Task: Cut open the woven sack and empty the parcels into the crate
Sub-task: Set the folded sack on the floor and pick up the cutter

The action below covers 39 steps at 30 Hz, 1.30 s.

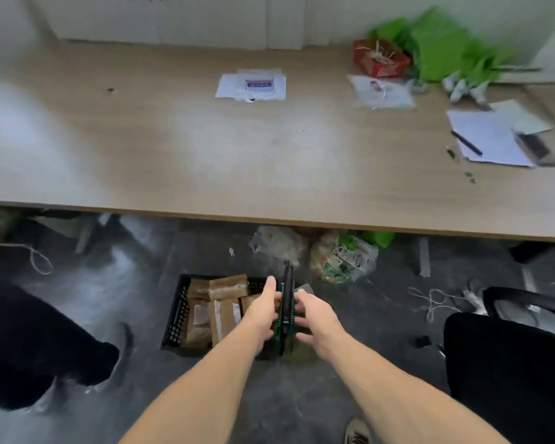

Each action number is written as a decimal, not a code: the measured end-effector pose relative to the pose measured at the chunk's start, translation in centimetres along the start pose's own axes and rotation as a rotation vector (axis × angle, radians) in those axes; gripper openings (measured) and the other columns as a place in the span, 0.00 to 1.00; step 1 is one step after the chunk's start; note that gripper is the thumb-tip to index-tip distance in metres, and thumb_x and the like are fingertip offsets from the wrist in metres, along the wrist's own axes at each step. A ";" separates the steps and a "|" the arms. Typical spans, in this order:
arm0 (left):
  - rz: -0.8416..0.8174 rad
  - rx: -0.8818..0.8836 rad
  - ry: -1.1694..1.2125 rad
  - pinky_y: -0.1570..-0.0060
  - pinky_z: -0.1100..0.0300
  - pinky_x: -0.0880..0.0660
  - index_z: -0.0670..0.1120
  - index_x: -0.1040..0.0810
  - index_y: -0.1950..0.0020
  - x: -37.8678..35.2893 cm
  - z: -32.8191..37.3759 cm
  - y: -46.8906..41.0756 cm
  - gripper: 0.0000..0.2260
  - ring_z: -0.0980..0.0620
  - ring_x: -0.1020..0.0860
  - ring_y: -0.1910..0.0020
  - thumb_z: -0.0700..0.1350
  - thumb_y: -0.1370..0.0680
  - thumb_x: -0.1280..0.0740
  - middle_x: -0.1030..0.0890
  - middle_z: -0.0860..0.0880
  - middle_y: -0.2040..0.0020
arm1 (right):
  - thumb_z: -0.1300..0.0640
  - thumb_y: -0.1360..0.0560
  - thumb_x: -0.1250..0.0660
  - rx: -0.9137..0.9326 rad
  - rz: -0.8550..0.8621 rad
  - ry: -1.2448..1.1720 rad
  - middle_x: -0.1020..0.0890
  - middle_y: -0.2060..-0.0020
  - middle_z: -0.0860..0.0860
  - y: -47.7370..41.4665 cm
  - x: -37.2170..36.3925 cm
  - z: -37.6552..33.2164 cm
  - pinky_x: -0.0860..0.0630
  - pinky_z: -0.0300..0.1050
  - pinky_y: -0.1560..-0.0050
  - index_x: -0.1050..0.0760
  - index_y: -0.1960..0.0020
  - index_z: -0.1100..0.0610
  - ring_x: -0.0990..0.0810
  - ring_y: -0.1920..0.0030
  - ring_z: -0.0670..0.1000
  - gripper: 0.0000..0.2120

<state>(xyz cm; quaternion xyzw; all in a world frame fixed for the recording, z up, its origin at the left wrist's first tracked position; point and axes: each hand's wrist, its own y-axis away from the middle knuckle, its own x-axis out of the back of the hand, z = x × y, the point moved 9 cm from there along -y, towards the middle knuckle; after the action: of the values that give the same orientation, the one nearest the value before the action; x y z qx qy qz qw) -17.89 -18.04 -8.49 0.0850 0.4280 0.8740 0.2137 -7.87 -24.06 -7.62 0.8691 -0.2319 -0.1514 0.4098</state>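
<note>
A black plastic crate [177, 318] sits on the dark floor just below the table edge, with several brown paper parcels [225, 302] in it. Over its right end, my left hand [263, 312] grips a long black and green cutter [288, 296], thumb pointing up. My right hand [316, 317] is right beside the cutter with its fingers spread; I cannot tell whether they touch it. Crumpled green sack material [439, 46] lies at the back right of the table.
The wooden table [205, 149] carries two flat clear-bagged packets [252, 84], a red packet [380, 60], papers with a pen [487, 139] and a phone. Plastic bags [343, 257] and loose string lie on the floor. A black chair [510, 357] stands right, a dark shape left.
</note>
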 end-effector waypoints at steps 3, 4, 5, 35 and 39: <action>0.019 -0.095 -0.009 0.30 0.42 0.36 0.51 0.19 0.41 0.6 4.7 1.4 0.29 0.45 0.27 0.33 0.69 0.22 0.50 0.20 0.48 0.36 | 0.42 0.20 0.41 0.078 -0.017 -0.013 0.20 0.39 0.51 1.1 -0.9 -4.0 0.29 0.57 0.38 0.23 0.36 0.51 0.23 0.38 0.54 0.19; 0.015 -0.118 -0.005 0.30 0.41 0.35 0.51 0.19 0.41 0.7 6.1 1.7 0.29 0.44 0.27 0.33 0.69 0.22 0.49 0.20 0.47 0.37 | 0.43 0.20 0.41 0.096 -0.023 -0.017 0.20 0.39 0.52 1.4 -1.1 -5.4 0.29 0.56 0.37 0.23 0.36 0.51 0.23 0.38 0.54 0.19; 0.007 -0.139 -0.002 0.30 0.41 0.35 0.51 0.19 0.42 0.6 7.3 2.0 0.29 0.45 0.26 0.34 0.70 0.23 0.48 0.20 0.47 0.38 | 0.43 0.19 0.42 0.117 -0.035 -0.025 0.20 0.39 0.52 1.9 -1.3 -6.8 0.30 0.56 0.37 0.22 0.37 0.52 0.22 0.39 0.55 0.18; 0.103 -0.017 -0.007 0.49 0.54 0.28 0.48 0.17 0.55 -7.5 28.1 -21.5 0.28 0.47 0.19 0.52 0.63 0.18 0.52 0.16 0.45 0.51 | 0.40 0.19 0.45 0.044 -0.118 0.150 0.15 0.55 0.49 -22.7 2.9 -28.7 0.26 0.52 0.41 0.16 0.57 0.51 0.18 0.49 0.52 0.23; 0.145 0.013 -0.051 0.47 0.56 0.30 0.48 0.21 0.57 -7.0 28.7 -21.6 0.25 0.49 0.22 0.55 0.61 0.17 0.51 0.20 0.48 0.56 | 0.39 0.20 0.44 0.044 -0.108 0.187 0.16 0.50 0.51 -22.9 3.1 -29.3 0.23 0.52 0.45 0.19 0.49 0.51 0.19 0.47 0.53 0.21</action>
<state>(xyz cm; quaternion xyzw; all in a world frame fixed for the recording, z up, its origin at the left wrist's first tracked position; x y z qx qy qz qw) 4.34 11.01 -7.35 0.1394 0.4207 0.8820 0.1601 14.41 5.86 -7.61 0.8996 -0.1486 -0.0864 0.4015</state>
